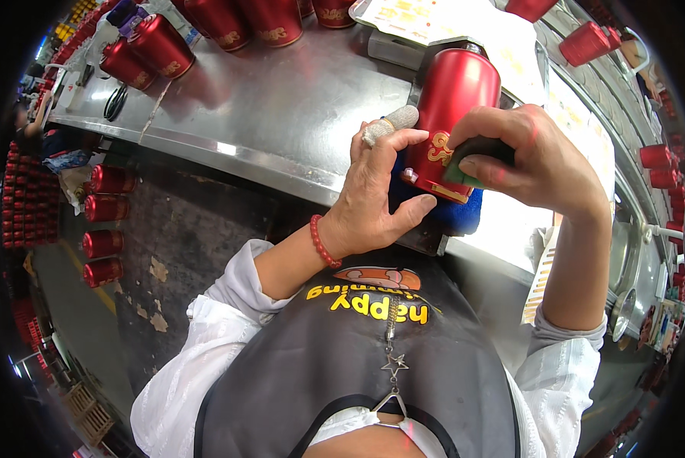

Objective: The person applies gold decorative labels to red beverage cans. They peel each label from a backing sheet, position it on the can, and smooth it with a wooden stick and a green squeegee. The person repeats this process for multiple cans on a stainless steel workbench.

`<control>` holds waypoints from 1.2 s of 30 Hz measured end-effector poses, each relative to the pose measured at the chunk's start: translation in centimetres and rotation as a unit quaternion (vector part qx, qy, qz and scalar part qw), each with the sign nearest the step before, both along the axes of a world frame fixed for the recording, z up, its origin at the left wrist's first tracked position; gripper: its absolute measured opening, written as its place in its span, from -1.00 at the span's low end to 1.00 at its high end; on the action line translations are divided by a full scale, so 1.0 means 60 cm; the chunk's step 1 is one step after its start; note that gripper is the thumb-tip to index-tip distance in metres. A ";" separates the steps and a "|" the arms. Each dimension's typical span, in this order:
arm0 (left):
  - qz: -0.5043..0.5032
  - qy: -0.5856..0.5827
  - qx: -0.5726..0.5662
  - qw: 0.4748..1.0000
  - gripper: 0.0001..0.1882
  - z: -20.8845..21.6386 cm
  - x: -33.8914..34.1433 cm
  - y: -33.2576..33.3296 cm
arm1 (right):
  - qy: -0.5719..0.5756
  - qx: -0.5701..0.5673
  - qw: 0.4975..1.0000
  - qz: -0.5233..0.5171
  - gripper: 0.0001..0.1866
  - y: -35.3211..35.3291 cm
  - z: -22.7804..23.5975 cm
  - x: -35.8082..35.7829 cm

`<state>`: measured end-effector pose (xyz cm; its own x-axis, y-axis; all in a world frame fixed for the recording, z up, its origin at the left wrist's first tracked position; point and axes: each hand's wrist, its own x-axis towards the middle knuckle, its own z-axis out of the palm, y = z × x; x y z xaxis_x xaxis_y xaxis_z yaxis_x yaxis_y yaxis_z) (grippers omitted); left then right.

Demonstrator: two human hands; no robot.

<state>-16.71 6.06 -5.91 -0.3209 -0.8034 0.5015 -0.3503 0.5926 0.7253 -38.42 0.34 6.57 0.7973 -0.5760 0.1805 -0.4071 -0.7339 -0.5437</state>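
Note:
A shiny red metal canister (pixel 458 84) with a gold emblem lies tilted on a dark rest at the bench edge, its lower end on a blue cloth (pixel 464 215). My right hand (pixel 537 156) is closed round a black-and-green pad (pixel 476 162), pressed against the canister beside the emblem. On the canister's left is my left hand (pixel 377 179), thumb and fingers spread, the index fingertip at its side. Grey covers sit on two of its fingers. A small pale bit clings near the canister's lower left edge.
The steel bench (pixel 281 107) bears more red canisters (pixel 224 23) along its far side and a black cable loop (pixel 116 102) at left. Bright printed sheets (pixel 434 17) lie behind the work. Several red canisters (pixel 102 244) stand in a column at left. A metal rack (pixel 625 130) runs along the right.

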 end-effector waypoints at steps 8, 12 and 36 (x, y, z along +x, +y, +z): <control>0.003 0.016 -0.013 1.000 -0.26 -0.002 -0.005 -0.001 | 0.045 0.067 0.996 0.038 -0.75 -0.023 0.014 0.015; 0.006 0.017 -0.015 1.000 -0.25 -0.002 -0.008 -0.001 | 0.050 0.099 0.994 0.018 -0.80 -0.021 0.011 0.026; 0.013 0.069 0.048 0.996 -0.39 -0.001 -0.014 -0.004 | -0.058 0.091 0.982 -0.154 -0.78 0.039 -0.028 -0.030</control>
<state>-17.53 5.81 -5.96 -0.2327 -0.8571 0.4595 -0.2582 0.5100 0.8205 -40.19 2.67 4.88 0.5603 -0.8179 0.1311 -0.5218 -0.4714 -0.7110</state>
